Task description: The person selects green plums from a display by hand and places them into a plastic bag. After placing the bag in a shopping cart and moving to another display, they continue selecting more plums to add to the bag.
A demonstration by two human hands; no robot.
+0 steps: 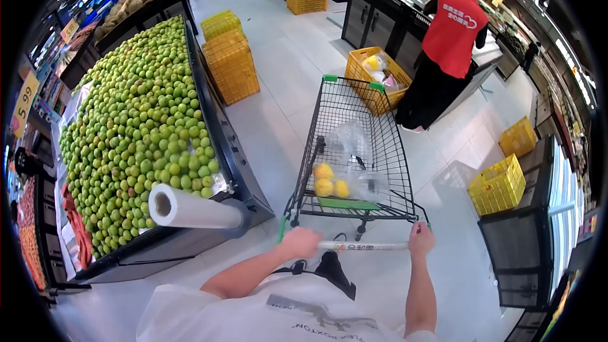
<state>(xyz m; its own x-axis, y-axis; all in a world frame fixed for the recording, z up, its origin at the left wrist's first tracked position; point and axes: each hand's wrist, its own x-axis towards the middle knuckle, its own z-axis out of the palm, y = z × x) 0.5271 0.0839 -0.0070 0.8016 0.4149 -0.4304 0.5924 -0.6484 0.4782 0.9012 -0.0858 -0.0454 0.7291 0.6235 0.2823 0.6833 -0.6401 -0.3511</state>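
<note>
My left hand (301, 242) is closed round the left end of the shopping cart handle (364, 246). At the handle's right end my right hand (421, 239) grips it too, fingers wrapped over the bar. Ahead of both hands extends the black wire shopping cart (394, 145) with green corner pieces. Several yellow fruits (324, 187) lie at its near end, by a clear plastic bag (367, 183). More crumpled clear plastic (348, 138) rests farther forward in the basket.
To the left is a display stand (244, 168) heaped with green fruit (142, 123), a plastic bag roll (196, 209) at its corner. Orange crates (231, 66) stand beyond. Ahead right are a filled yellow crate (396, 98) and a person in a red vest (451, 28). Another yellow crate (497, 185) sits right.
</note>
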